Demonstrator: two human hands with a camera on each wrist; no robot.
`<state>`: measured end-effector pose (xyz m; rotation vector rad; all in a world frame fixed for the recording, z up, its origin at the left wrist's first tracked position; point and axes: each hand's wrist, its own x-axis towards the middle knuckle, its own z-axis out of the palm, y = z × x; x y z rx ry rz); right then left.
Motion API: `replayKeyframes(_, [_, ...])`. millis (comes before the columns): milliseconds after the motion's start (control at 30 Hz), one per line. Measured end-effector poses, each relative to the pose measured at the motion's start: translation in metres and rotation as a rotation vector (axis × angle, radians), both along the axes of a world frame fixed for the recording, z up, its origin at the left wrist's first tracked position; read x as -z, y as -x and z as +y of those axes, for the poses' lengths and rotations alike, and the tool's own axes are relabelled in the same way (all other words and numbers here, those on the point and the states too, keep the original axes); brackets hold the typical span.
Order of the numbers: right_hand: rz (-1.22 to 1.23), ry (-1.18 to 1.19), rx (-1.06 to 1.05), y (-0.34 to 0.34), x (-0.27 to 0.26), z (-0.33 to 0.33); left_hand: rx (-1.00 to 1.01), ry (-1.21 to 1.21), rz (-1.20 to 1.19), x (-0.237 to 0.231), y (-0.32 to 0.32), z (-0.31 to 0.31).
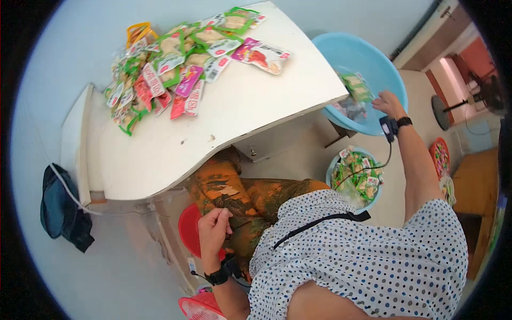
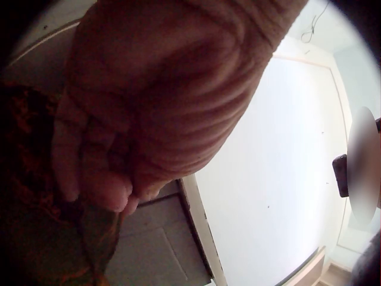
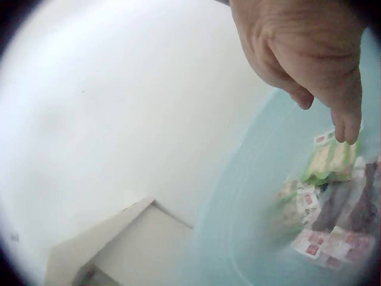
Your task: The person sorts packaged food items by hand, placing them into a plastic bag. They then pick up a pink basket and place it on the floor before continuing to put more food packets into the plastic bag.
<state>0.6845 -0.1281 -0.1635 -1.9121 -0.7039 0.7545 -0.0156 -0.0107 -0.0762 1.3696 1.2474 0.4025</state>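
The right hand point(image 1: 390, 105) is over the light blue basin point(image 1: 392, 66), its fingers extended and the thumb apart. In the right wrist view the fingertips of this hand point(image 3: 312, 59) point down at a green-edged packet point(image 3: 331, 162); whether they touch it I cannot tell. White-and-red packets point(image 3: 333, 245) lie below in the basin. The left hand point(image 1: 214, 228) hangs over the camouflage trousers point(image 1: 224, 184), fingers loosely curled. In the left wrist view that hand point(image 2: 152, 101) shows nothing held.
Snack packets point(image 1: 173, 45) are heaped on the white table point(image 1: 266, 98). A smaller tub of packets point(image 1: 358, 178) stands on the floor below the basin. Red containers point(image 1: 189, 229) are near the left arm. A red bowl point(image 1: 440, 154) and a black fan point(image 1: 485, 93) are at the right.
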Motion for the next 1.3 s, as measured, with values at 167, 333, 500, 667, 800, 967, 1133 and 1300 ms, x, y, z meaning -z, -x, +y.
replayKeyframes(167, [0.539,-0.295,0.389,0.027,-0.041,0.043,0.035,0.010,0.055,0.002,0.000,0.005])
replayKeyframes(333, [0.579,-0.567,0.149,0.143,-0.173,0.096,0.035,-0.011,-0.018,0.002,-0.001,0.005])
replayKeyframes(500, [0.675,-0.584,-0.350,0.251,-0.233,0.142,0.039,-0.028,0.010,0.000,0.000,0.004])
replayKeyframes(667, [0.996,-0.451,-0.619,0.347,-0.233,0.218,0.044,-0.064,0.045,-0.005,0.001,-0.001])
replayKeyframes(800, [0.975,-0.368,-0.730,0.419,-0.214,0.280,-0.071,-0.105,0.036,-0.016,0.010,-0.008])
replayKeyframes(967, [1.142,-0.205,-0.832,0.456,-0.189,0.332,-0.220,-0.198,-0.023,-0.029,0.036,-0.001])
replayKeyframes(1133, [1.321,-0.166,-0.826,0.466,-0.176,0.352,-0.400,-0.465,-0.030,-0.082,0.062,0.060])
replayKeyframes(1300, [1.433,-0.133,-0.816,0.459,-0.166,0.355,-0.344,-0.686,0.114,-0.118,0.083,0.170])
